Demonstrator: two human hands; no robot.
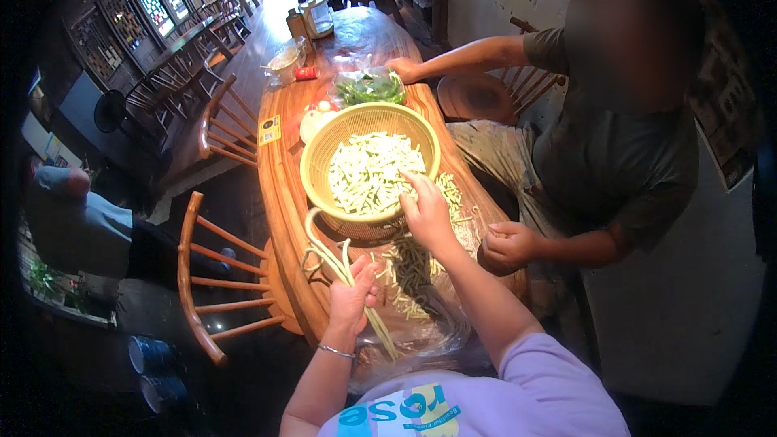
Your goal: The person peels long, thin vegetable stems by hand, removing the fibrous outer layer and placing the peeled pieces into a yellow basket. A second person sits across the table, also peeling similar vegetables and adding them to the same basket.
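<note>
My left hand (350,307), with a bangle on its wrist, is closed around a few long pale-green yardlong beans (380,333). Their upper ends curl toward the near left side of a yellow plastic basket (311,186). Inside the basket lies a heap of short cut bean pieces (368,170). My right hand (427,209) reaches over the basket's near right rim, its fingers stretched toward the pieces and the thumb apart. Nothing shows in its grasp. More bean pieces (409,271) lie on clear plastic (441,328) on the table in front of me.
Across the wooden table (283,186) a person sits at the right, one hand (511,247) near the table edge, the other hand (405,70) by a bag of leafy greens (368,87). A red can (306,74) stands farther back. Wooden chairs (231,283) line the left.
</note>
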